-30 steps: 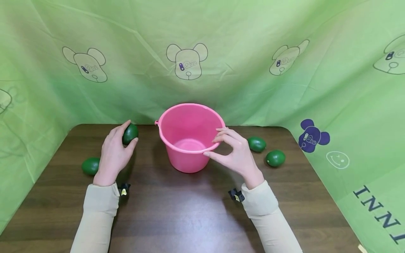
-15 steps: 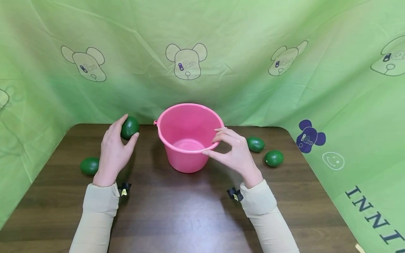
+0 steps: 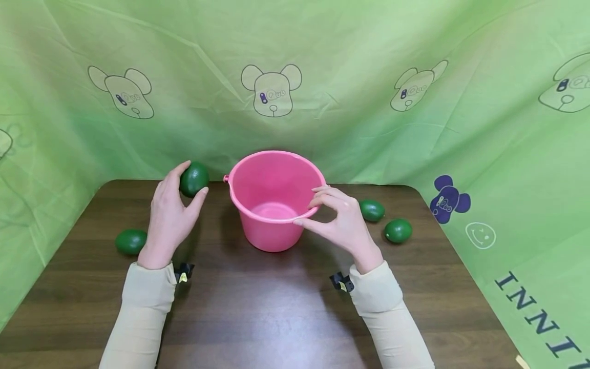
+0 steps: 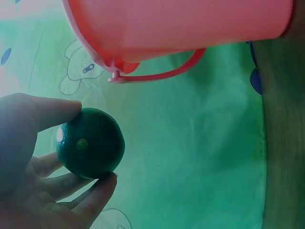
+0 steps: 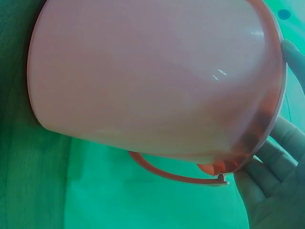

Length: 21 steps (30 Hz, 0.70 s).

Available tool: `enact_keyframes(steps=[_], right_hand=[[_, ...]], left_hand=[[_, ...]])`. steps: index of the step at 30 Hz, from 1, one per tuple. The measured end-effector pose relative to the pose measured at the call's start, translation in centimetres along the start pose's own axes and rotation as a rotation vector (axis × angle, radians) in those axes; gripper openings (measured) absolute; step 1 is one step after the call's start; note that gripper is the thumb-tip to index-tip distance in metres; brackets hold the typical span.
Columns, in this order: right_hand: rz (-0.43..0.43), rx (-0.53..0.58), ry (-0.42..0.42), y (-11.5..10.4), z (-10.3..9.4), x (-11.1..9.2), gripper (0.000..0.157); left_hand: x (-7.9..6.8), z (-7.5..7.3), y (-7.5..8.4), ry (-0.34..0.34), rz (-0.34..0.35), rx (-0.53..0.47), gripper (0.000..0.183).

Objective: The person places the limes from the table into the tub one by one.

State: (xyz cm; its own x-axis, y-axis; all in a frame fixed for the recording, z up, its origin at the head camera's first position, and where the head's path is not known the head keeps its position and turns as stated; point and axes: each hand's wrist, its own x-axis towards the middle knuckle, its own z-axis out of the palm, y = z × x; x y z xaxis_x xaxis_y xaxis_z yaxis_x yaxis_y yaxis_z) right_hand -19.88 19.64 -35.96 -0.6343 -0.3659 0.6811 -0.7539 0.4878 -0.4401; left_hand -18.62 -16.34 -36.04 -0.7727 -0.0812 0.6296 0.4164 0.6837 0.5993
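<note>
My left hand (image 3: 172,215) pinches a dark green, glossy lime (image 3: 194,179) between thumb and fingers, above the back left of the table. In the left wrist view the lime (image 4: 90,143) shows its small pale stem end, with the bucket beyond it. The pink bucket (image 3: 272,233) stands upright at the table's back middle, and no fruit shows inside it. My right hand (image 3: 343,223) grips its rim on the right side, thumb and fingers on the edge. In the right wrist view the bucket's wall (image 5: 143,76) fills most of the picture, its handle hanging at the back.
Another lime (image 3: 131,242) lies beside my left wrist. Two more limes, one farther back (image 3: 372,210) and one nearer (image 3: 398,230), lie right of my right hand. A green printed cloth (image 3: 322,133) surrounds the wooden table (image 3: 258,318) at the back and sides.
My left hand has lifted the lime higher off the table and brought it slightly right, towards the bucket. The right hand stays on the rim and the bucket stands still.
</note>
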Motion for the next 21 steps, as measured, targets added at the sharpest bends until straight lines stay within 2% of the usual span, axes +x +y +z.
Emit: enact_keyframes(steps=[14,21], right_hand=[[-0.002,0.008,-0.003,0.2,0.3,0.3,0.029],[0.013,0.001,0.005,0.2,0.5,0.5,0.029]], left_hand=[[1.2,0.5,1.0,-0.006,0.088,-0.034,0.061],[1.9,1.0,1.5,-0.037,0.118,-0.052,0.060]])
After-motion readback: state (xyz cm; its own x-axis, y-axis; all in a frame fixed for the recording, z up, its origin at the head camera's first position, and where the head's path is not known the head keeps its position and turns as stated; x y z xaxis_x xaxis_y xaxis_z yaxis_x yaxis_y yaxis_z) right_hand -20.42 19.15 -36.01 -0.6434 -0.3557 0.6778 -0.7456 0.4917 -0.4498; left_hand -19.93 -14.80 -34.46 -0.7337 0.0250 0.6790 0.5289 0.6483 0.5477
